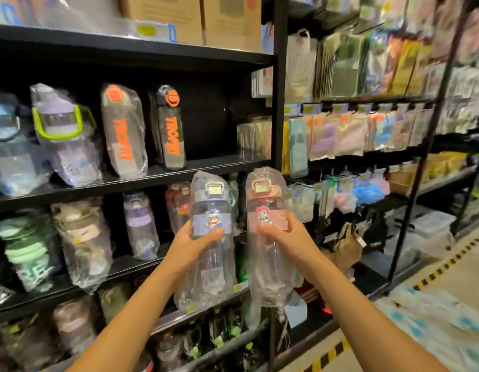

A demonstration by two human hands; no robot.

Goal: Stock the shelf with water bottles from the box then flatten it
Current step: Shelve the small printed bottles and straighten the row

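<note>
My left hand (pixel 191 244) grips a clear bottle with a purple band (pixel 210 210), wrapped in plastic, upright in front of the black shelf (pixel 179 171). My right hand (pixel 286 237) grips a matching bottle with a pink band (pixel 266 202), also wrapped, right beside the first. Both bottles are held in the air at the height of the lower shelves, near the shelf's right post. No box is in view.
The shelf holds wrapped bottles: two black and orange ones (pixel 171 127), a purple one with a green handle (pixel 63 130), a purple one below (pixel 140 224). Cardboard cartons (pixel 190 14) sit on top. Racks of hanging packets (pixel 367 130) stand to the right, beside a floor with yellow-black tape (pixel 447 264).
</note>
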